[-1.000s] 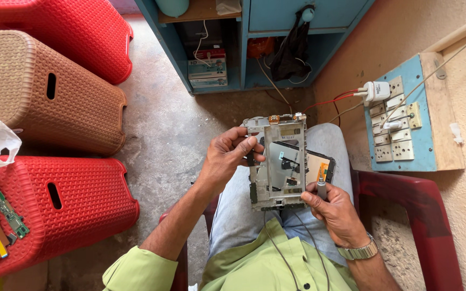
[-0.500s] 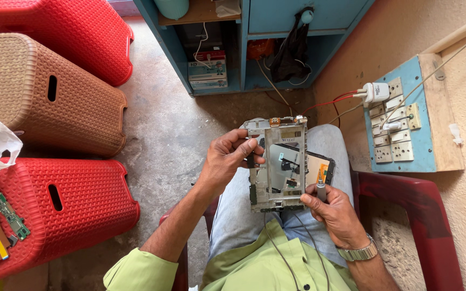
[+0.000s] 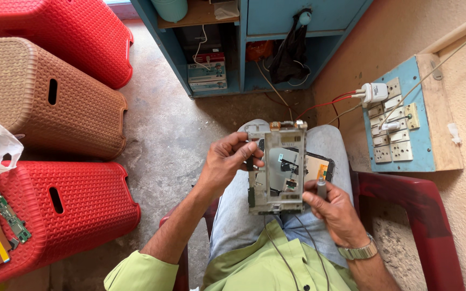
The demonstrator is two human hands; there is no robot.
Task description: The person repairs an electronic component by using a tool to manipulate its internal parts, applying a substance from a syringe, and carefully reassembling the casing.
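Observation:
I sit on a dark red plastic chair (image 3: 405,205) and hold an opened phone frame (image 3: 276,170) over my lap. It is a pale metal chassis with small dark parts inside. My left hand (image 3: 227,159) grips its left edge, thumb and fingers pinching the side. My right hand (image 3: 335,207) is at the frame's lower right corner and holds a small grey tool (image 3: 322,188) upright. A dark display panel with an orange flex (image 3: 319,167) lies on my right thigh behind the frame. Thin wires run down my green shirt.
Two red woven plastic stools (image 3: 66,210) and a brown one (image 3: 49,97) stand at the left; circuit strips (image 3: 6,215) lie on the near red one. A blue cabinet (image 3: 254,43) is ahead. A blue switchboard with a white charger (image 3: 395,124) hangs on the right wall.
Almost nothing has moved. The phone frame and both hands stay in the same place, with only a slight shift of my right hand at the frame's lower corner.

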